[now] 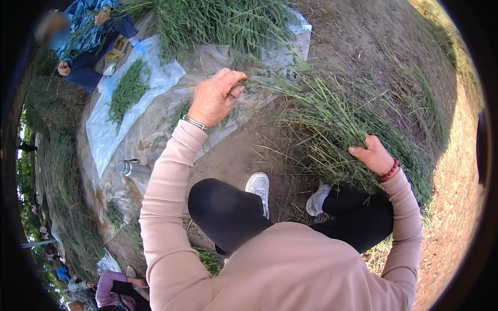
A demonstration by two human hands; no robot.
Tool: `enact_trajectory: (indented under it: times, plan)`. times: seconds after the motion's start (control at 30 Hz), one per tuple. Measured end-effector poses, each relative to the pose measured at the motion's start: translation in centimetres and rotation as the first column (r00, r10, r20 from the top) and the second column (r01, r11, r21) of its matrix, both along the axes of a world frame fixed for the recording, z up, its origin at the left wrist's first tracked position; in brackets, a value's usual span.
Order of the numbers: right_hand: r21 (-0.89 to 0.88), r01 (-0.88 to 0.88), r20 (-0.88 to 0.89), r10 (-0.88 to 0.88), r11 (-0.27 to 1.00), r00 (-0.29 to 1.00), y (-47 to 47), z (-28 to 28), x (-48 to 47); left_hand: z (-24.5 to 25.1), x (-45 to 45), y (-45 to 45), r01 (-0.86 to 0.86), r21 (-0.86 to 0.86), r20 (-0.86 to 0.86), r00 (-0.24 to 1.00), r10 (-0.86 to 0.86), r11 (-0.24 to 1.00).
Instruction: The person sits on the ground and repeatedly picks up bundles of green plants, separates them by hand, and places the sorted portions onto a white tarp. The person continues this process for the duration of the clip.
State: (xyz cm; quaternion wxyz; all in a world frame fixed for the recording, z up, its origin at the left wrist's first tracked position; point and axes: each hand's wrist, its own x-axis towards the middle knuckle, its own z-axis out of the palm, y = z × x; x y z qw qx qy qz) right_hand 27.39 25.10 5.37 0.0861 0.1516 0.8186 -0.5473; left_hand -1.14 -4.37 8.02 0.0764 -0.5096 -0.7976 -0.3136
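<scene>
My right hand [371,155] grips a bundle of cut green plant stems [340,103] near their thick ends. The leafy tops fan out up and to the left, over the ground. Raised above the plastic sheet, my left hand [220,97] has its fingers curled in against the thumb. No stem of any length shows in it; a small dark bit shows by the thumb, too small to name. Under my right hand lies a heap of cut plants [404,144], beside my leg. A larger pile of leafy green sprigs [221,27] rests on the sheet beyond my left hand.
Clear plastic sheeting [237,118] covers the ground ahead, with a sprig pile [130,89] on its bluish part. A metal flask [134,169] lies at left. A person [87,39] sits at upper left; another person [116,289] is at lower left. My shoes [258,190] stand on bare soil.
</scene>
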Motion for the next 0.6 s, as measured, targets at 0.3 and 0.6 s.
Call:
enact_trajectory:
  times: [0.3, 0.6]
  plan:
    - [-0.054, -0.012, -0.008, 0.012, 0.998, 1.0, 0.0, -0.5, 0.5, -1.5, 0.0, 0.4, -0.072, -0.108, -0.122, 0.991, 0.059, 0.991]
    - [-0.001, -0.14, -0.069, 0.139, 0.99, 0.988, -2.7, 0.6, -0.2, -6.0, -1.6, 2.2, -0.365, -0.083, -0.194, 0.919, 0.344, 0.927]
